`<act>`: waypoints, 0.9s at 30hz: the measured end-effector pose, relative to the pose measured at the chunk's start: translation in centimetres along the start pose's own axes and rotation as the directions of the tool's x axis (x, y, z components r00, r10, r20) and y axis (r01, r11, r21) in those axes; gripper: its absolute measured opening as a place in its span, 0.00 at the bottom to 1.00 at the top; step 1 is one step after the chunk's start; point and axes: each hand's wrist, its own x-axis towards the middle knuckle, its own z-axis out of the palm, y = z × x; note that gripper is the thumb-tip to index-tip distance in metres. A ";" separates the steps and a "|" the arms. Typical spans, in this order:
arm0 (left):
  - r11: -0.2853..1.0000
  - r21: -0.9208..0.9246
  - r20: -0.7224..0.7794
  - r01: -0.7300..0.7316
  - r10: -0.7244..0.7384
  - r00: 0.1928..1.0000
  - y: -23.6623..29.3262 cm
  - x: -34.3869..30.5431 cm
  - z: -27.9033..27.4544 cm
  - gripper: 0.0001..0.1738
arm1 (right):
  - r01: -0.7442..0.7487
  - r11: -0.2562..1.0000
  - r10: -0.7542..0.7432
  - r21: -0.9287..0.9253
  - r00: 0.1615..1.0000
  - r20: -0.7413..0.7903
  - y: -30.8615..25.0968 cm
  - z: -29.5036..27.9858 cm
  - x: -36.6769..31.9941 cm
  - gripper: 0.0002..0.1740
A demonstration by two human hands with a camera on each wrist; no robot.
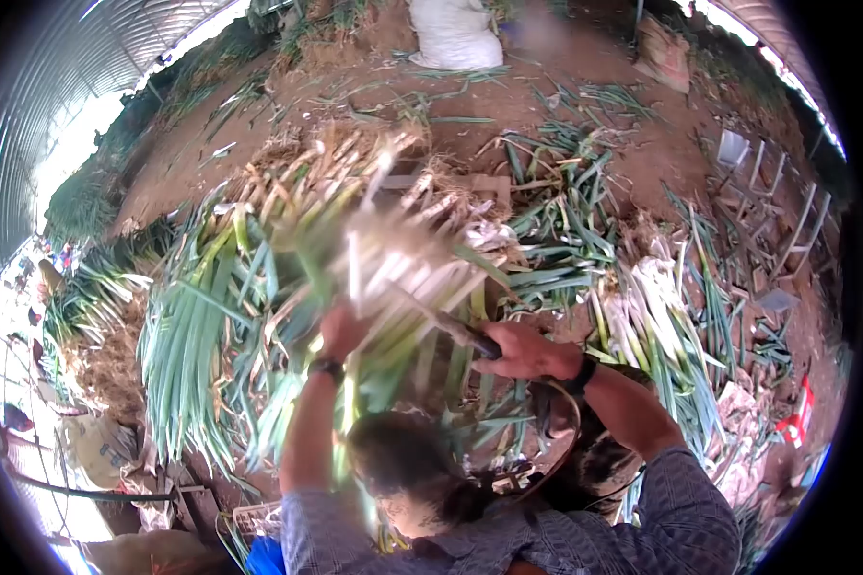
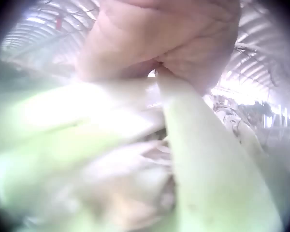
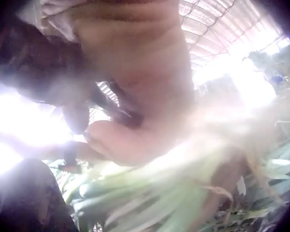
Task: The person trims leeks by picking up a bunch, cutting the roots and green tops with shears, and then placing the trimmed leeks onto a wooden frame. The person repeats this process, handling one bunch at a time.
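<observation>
The ground (image 1: pixel 201 168) is the largest thing that we see; it is brown and spreads over the upper half of the head view. The ribbed roof (image 1: pixel 38 105) curves along the upper left of the frame. From the left to the centre lies a wide heap (image 1: pixel 197 335) of leeks, its green leaves toward the lower left and many pale ends toward the upper middle. At the bottom centre we see the person (image 1: pixel 681 508), in a dark patterned shirt. More leeks (image 1: pixel 657 321) lie right of the centre. At the right edge we find some frames (image 1: pixel 801 230), at the top centre a white sack (image 1: pixel 455 36), and at the upper right a brown sack (image 1: pixel 662 53).

The left hand (image 1: pixel 343 331) is in the middle of the frame, over the heap, and it is blurred. In the left wrist view we see it grasping stalks (image 2: pixel 208 164), which run from the palm toward the lower right; how many it holds, we cannot tell. The right hand (image 1: pixel 525 351), just right of the centre, is clenched round the dark handle of a tool (image 1: pixel 436 311), whose thin part points to the upper left, toward the blurred stalks. Whether it touches them, we cannot tell. A red packet (image 1: pixel 798 412) lies at the lower right. Smallest are the dark bands, one on each wrist.
</observation>
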 end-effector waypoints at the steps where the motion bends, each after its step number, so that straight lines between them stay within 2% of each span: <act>1: 1.000 0.001 -0.025 -0.015 0.015 1.000 0.1 -0.2 0.5 0.33 | -0.059 0.998 0.059 -0.012 0.998 0.008 -0.6 0.3 0.3 0.28; 2: 1.000 0.004 -0.042 -0.023 0.024 0.999 -0.3 -1.1 0.9 0.33 | -0.118 0.993 0.118 -0.017 0.993 0.025 -1.0 1.3 0.2 0.23; 3: 0.982 0.178 0.130 0.056 -0.080 0.988 -4.6 -8.4 -5.8 0.31 | -0.049 0.972 0.037 0.230 0.998 0.057 -5.1 8.1 -1.2 0.23; 5: 0.977 0.214 0.125 0.014 -0.041 0.991 -7.0 -8.6 -8.0 0.29 | 0.042 0.951 -0.030 0.308 0.999 -0.043 -6.1 9.2 -1.0 0.22; 8: 0.970 0.218 0.150 0.104 -0.138 0.979 -4.5 -9.3 -11.4 0.26 | 0.037 0.955 -0.025 0.293 0.999 -0.046 -4.7 10.6 -0.9 0.23; 11: 0.991 0.060 0.115 0.122 -0.128 0.985 -4.0 -9.3 -14.0 0.22 | -0.045 0.908 0.038 0.417 0.999 0.025 -4.5 9.4 -1.4 0.24; 12: 0.983 0.007 0.147 0.181 -0.180 0.973 -3.6 -9.3 -14.7 0.20 | -0.034 0.904 0.029 0.425 0.999 0.020 -4.3 9.6 -1.2 0.24; 13: 0.981 -0.161 0.144 0.110 -0.087 0.986 -4.6 -9.6 -14.3 0.19 | -0.026 0.901 0.019 0.432 1.000 0.021 -4.0 9.9 -1.1 0.24; 15: 0.962 0.003 0.380 0.271 -0.252 0.890 -4.3 -9.6 -14.5 0.22 | -0.002 0.917 -0.008 0.398 1.000 0.023 -3.9 10.4 -0.9 0.23; 17: 0.990 0.143 0.276 -0.016 -0.024 0.961 -6.3 -10.0 -11.1 0.27 | 0.034 0.944 -0.035 0.328 0.999 -0.002 -4.1 10.4 -0.6 0.23; 18: 0.981 0.193 0.285 -0.030 -0.027 0.958 -8.7 -9.4 -9.3 0.33 | 0.019 0.943 -0.016 0.331 1.000 -0.013 -3.7 10.8 -0.4 0.24; 20: 0.975 0.215 0.291 -0.061 -0.004 0.957 -9.1 -8.6 -9.1 0.34 | -0.015 0.938 0.025 0.346 0.999 -0.024 -2.9 12.1 -0.3 0.26; 21: 0.970 0.234 0.293 -0.068 -0.003 0.956 -9.2 -8.7 -9.3 0.35 | 0.019 0.937 -0.001 0.350 0.999 -0.053 -2.8 12.2 -0.6 0.26; 22: 0.969 0.245 0.233 -0.019 -0.040 0.972 -5.4 -9.5 -12.0 0.36 | 0.058 0.933 -0.030 0.356 0.996 -0.085 -2.8 12.2 -0.8 0.26; 23: 0.986 0.168 0.170 -0.013 -0.016 0.985 -4.0 -9.3 -14.0 0.34 | 0.097 0.925 -0.058 0.367 0.992 -0.114 -3.0 12.4 -1.0 0.26; 25: 1.000 0.011 0.030 0.013 -0.013 0.999 -3.3 -9.2 -16.7 0.29 | 0.107 0.944 -0.091 0.312 0.994 -0.064 -4.7 12.3 -1.7 0.26; 26: 0.969 -0.246 0.025 0.004 0.002 1.000 -4.8 -8.7 -18.4 0.25 | 0.125 0.951 -0.122 0.281 0.992 -0.029 -5.9 12.3 -1.9 0.27; 27: 0.877 -0.480 0.004 -0.016 0.021 1.000 -6.3 -8.0 -20.5 0.21 | 0.185 0.949 -0.182 0.256 0.983 -0.033 -6.9 12.6 -2.1 0.27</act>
